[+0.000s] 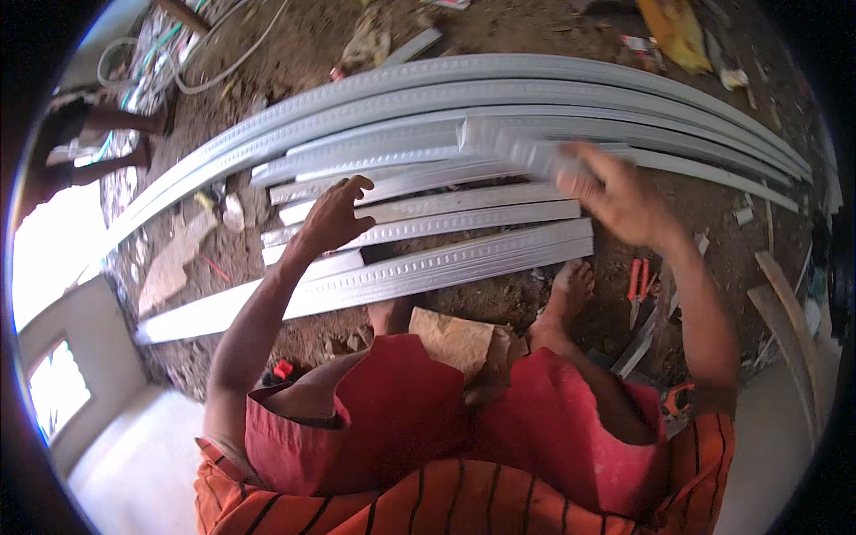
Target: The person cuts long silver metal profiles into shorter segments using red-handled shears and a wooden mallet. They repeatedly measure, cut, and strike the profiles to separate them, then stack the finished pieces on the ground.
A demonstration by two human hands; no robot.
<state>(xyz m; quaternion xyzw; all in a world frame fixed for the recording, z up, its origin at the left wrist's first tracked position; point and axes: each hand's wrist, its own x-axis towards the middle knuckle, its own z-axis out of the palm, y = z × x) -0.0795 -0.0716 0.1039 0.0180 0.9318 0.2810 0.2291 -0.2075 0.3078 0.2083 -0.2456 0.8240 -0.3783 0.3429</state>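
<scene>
My right hand point(611, 192) grips a short piece of silvery metal channel point(513, 147), blurred by motion, which points leftward above the metal strips. My left hand point(334, 214) hangs over the left part of the strips, fingers apart and slightly curled, with nothing in it. Beneath both hands, several shorter metal channels point(428, 230) with dimpled faces lie side by side on the dirt. The closest long channel point(446, 270) passes just in front of my bare feet. Farther off, several longer channels point(499, 67) lie in a bundle.
Red-handled snips point(637, 281) lie right of my right foot. An orange-and-black tool point(679, 397) is beside my right thigh. A cardboard piece point(450, 343) sits between my legs. Another person's legs point(116, 125) show at far left, near a pale hose point(223, 76). Wooden strips point(785, 330) lie at right.
</scene>
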